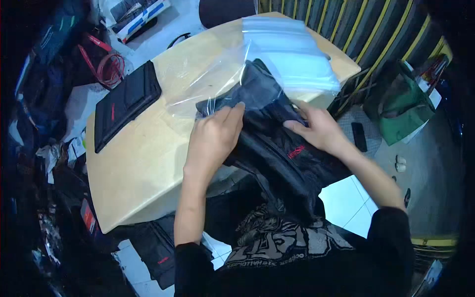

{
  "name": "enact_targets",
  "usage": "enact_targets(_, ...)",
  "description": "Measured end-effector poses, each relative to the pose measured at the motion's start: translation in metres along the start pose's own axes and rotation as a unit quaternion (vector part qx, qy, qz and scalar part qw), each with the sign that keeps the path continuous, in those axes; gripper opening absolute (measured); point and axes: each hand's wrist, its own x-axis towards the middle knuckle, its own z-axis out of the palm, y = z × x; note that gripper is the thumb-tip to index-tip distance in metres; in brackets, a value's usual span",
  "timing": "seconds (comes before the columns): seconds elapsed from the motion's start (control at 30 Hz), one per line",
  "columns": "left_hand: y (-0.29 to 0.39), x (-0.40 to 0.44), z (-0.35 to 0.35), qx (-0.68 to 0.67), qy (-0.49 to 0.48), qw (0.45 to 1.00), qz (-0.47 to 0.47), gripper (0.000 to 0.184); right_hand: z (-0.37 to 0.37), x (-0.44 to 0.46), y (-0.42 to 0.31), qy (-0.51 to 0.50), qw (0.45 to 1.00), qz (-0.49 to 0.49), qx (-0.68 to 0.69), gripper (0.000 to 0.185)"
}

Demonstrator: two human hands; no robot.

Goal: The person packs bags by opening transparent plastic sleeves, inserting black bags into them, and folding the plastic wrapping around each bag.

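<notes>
A black folded fabric item (269, 143) with small red lettering hangs over the table's near edge toward my lap. Its far end lies inside a clear plastic bag (210, 86). My left hand (215, 133) pinches the bag's mouth at the item's left side, fingers closed. On the other side, my right hand (319, 123) grips the item's right edge and the bag there, thumb on top; some of its fingers are hidden. I cannot tell what kind of garment or cover the black item is.
The curved wooden table (148, 173) carries another flat black folded item (128, 104) at left and a stack of clear plastic bags (292, 54) at the back. More black items (158, 247) lie low at left. At right are a green bag (398, 106) and a phone (358, 136).
</notes>
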Motion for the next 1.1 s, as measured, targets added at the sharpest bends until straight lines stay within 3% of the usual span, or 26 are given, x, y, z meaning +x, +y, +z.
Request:
enact_targets(0.07, -0.006, -0.006, 0.001, -0.026, 0.001, 1.0, -0.008, 0.02, -0.008, 0.006, -0.005, -0.038, 0.994, 0.098, -0.037, 0.05)
enact_targets(0.13, -0.016, 0.0, -0.004, -0.049, 0.0, 0.999, 0.021, 0.021, -0.012, 0.019, 0.006, 0.016, 0.998, 0.055, -0.002, 0.031)
enact_targets(0.17, -0.023, 0.006, -0.009, -0.051, -0.019, 0.998, 0.032, 0.021, -0.02, 0.029, 0.011, -0.014, 0.998, 0.062, -0.017, 0.032)
enact_targets(0.2, -0.026, 0.012, -0.013, -0.055, -0.039, 0.997, 0.04, 0.02, -0.029, 0.054, 0.028, -0.109, 0.986, 0.106, 0.062, 0.031)
enact_targets(0.27, -0.027, 0.026, -0.016, -0.029, -0.044, 0.998, 0.031, 0.02, -0.037, 0.071, 0.025, -0.124, 0.991, 0.041, -0.018, 0.028)
enact_targets(0.37, -0.026, 0.046, -0.012, -0.067, -0.007, 0.998, 0.016, 0.018, -0.028, 0.074, 0.007, -0.063, 0.98, -0.03, -0.187, 0.026)
enact_targets(0.47, -0.027, 0.055, -0.014, -0.099, -0.11, 0.988, -0.032, 0.019, -0.022, 0.069, -0.001, -0.04, 0.969, -0.084, -0.231, 0.026)
enact_targets(0.63, -0.026, 0.052, -0.002, 0.041, -0.095, 0.994, 0.032, 0.028, -0.024, 0.068, -0.016, -0.071, 0.959, -0.077, -0.264, 0.027)
enact_targets(0.73, -0.022, 0.059, 0.012, 0.071, 0.0, 0.997, 0.014, 0.034, -0.026, 0.071, -0.022, -0.082, 0.951, -0.075, -0.288, 0.029)
enact_targets(0.87, -0.024, 0.077, 0.031, 0.103, 0.047, 0.994, -0.01, 0.034, -0.024, 0.074, -0.028, -0.108, 0.943, -0.065, -0.309, 0.029)
enact_targets(1.0, -0.027, 0.099, 0.036, 0.13, -0.044, 0.99, -0.019, 0.019, -0.027, 0.075, -0.033, -0.113, 0.946, -0.082, -0.294, 0.027)
enact_targets(1.1, -0.031, 0.11, 0.037, 0.074, -0.039, 0.996, 0.031, 0.016, -0.032, 0.084, -0.033, -0.12, 0.944, -0.11, -0.286, 0.025)
